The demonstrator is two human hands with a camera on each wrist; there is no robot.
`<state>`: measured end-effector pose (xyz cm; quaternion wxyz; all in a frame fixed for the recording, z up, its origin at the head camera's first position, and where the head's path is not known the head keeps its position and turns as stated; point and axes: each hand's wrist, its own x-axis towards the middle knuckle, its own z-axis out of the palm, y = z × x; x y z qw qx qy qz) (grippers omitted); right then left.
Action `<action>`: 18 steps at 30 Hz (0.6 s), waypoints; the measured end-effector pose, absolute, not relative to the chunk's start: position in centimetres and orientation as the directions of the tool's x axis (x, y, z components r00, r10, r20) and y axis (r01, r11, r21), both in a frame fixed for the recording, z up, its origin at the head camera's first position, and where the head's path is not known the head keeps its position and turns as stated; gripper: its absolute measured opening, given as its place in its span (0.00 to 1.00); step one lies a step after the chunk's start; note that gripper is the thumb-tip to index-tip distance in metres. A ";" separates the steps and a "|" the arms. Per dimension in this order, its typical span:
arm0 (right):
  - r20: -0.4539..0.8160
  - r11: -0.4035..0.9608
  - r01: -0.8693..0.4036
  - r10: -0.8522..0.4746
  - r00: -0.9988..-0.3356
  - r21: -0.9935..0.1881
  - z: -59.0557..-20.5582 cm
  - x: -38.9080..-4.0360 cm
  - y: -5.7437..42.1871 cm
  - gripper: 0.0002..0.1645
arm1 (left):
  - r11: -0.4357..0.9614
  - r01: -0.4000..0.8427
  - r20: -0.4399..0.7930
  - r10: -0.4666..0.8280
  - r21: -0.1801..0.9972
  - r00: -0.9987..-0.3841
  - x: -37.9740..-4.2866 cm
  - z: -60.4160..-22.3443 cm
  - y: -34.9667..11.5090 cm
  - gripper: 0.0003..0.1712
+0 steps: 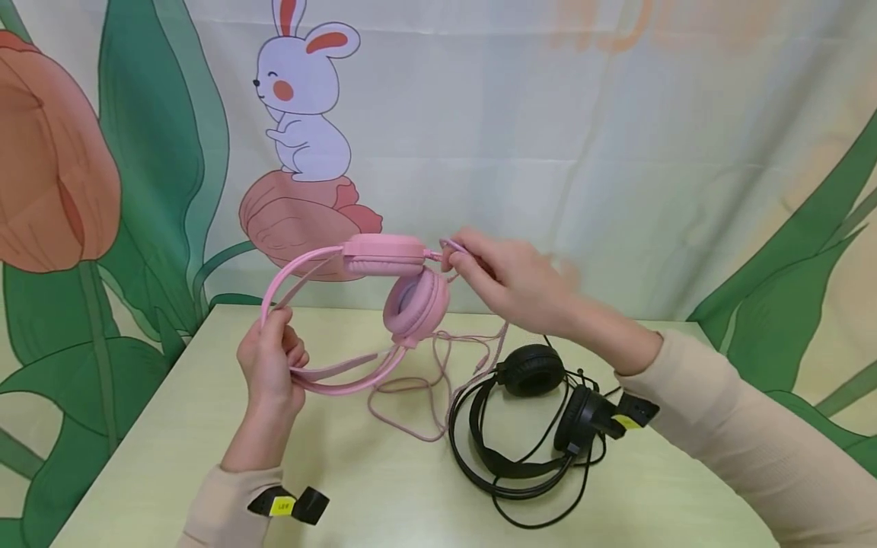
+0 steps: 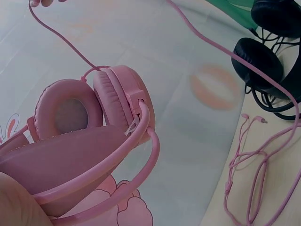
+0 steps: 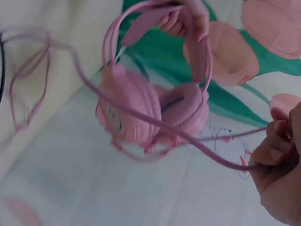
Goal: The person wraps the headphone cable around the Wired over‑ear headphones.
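Pink over-ear headphones (image 1: 384, 251) are held up above the table, tilted on their side with both ear cups toward the right. My left hand (image 1: 270, 361) grips the headband (image 2: 89, 179) at its top, fingers curled round it. To the right of the cups, my right hand (image 1: 514, 281) pinches the pink cable (image 3: 188, 136) a short way from where it leaves the headphones. The rest of the cable runs down from that hand and lies in loose loops on the table, with a small plug (image 2: 261, 119) showing in the left wrist view.
Black headphones (image 1: 527, 468) with their own black cable lie on the pale table (image 1: 384, 487), right of the pink loops. Behind the table hangs a curtain (image 1: 521, 152) printed with a rabbit, tulips and leaves.
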<state>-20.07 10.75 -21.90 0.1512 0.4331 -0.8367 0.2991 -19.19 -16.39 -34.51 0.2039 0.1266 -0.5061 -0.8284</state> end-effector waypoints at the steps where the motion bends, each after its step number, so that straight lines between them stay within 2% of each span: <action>1: 0.546 0.452 -0.849 -0.654 -0.524 -0.273 -21.8 -20.4 11.0 0.08 | -0.403 0.202 -0.012 -0.470 0.892 -0.883 -19.2 -34.5 -16.4 0.12; 4: 0.616 0.446 -0.895 -0.697 -0.368 -0.030 -21.6 -21.4 11.6 0.05 | -0.399 0.185 -0.031 -0.478 0.898 -0.878 -19.4 -34.4 -16.5 0.12; 6: 0.639 0.444 -0.892 -0.712 -0.291 0.088 -21.4 -22.0 11.8 0.04 | -0.393 0.177 -0.039 -0.483 0.902 -0.875 -19.6 -34.3 -16.5 0.13; 14: 0.584 0.379 -0.864 -0.802 -0.126 0.333 -21.1 -22.7 12.5 0.02 | -0.318 0.101 -0.075 -0.498 0.943 -0.864 -20.3 -34.3 -16.2 0.15; 18: 0.504 0.318 -0.875 -0.858 -0.101 0.366 -21.1 -22.3 12.5 0.02 | -0.300 0.070 -0.092 -0.493 0.951 -0.865 -20.8 -34.2 -16.1 0.15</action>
